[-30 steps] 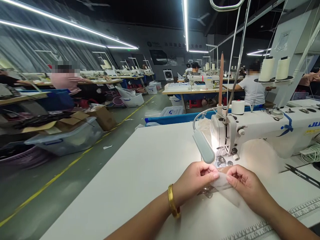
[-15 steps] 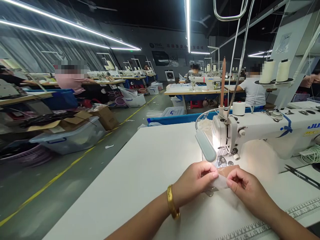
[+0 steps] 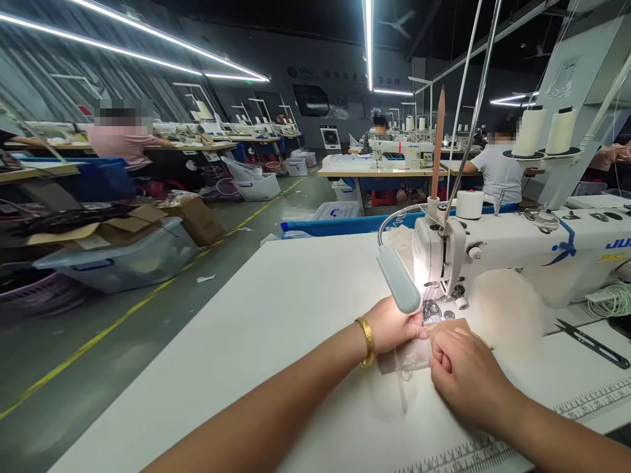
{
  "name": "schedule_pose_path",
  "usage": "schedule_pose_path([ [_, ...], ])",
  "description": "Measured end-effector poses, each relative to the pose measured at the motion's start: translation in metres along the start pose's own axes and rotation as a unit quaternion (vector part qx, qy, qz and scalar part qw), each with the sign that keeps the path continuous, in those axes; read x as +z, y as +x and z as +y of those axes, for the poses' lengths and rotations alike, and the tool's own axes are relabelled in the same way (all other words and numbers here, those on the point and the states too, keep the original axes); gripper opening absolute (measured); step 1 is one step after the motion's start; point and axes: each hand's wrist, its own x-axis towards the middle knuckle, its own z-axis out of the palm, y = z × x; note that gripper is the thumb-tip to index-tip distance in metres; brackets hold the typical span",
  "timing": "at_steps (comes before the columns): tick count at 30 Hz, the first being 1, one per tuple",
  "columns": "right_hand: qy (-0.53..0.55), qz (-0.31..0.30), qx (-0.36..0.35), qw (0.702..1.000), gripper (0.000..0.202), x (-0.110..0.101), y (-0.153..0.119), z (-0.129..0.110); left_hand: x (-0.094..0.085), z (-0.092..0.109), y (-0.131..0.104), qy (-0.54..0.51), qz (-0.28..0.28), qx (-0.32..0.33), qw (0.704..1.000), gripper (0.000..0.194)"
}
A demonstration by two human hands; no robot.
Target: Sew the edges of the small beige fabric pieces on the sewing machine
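Both hands are at the needle area of a white sewing machine [image 3: 522,246]. My left hand [image 3: 394,325], with a gold bangle at the wrist, pinches the edge of a thin, sheer pale fabric [image 3: 414,353] just left of the presser foot [image 3: 432,311]. Closed on the fabric's right side is my right hand [image 3: 463,371], its fingers curled down. A brown piece [image 3: 456,324] lies under the fabric, between the right hand and the presser foot. The machine's lamp [image 3: 400,279] hangs over the left fingertips.
Black thread snips [image 3: 591,343] lie right of my right hand. A printed ruler scale [image 3: 468,456] runs along the table's front edge. Thread cones [image 3: 529,133] stand behind the machine. Across the aisle are boxes, bins and people at other machines.
My left hand has moved forward, closer to the presser foot. My right hand has turned palm down, and the sheer fabric, earlier raised between both hands, now lies flatter on the table.
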Motion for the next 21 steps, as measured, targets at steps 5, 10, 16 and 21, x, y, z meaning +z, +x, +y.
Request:
schedule_pose_path([
  [5, 0.038, -0.033, -0.060, 0.997, 0.026, -0.025, 0.006, 0.016, 0.005, -0.013, 0.011, -0.011, -0.006, 0.008, 1.000, 0.026],
  [10, 0.069, -0.015, -0.163, 0.984, 0.019, -0.029, 0.013, 0.033, 0.009, -0.024, 0.015, -0.018, -0.004, 0.013, 1.000, 0.029],
  [16, 0.039, 0.016, -0.234, 0.971, 0.035, -0.010, 0.007, 0.039, 0.002, -0.020, 0.015, 0.041, 0.024, 0.055, 0.997, 0.032],
  [21, 0.046, 0.026, -0.226, 0.973, 0.033, -0.010, 0.006, 0.037, 0.005, -0.004, -0.010, 0.093, 0.180, 0.059, 0.977, 0.021],
])
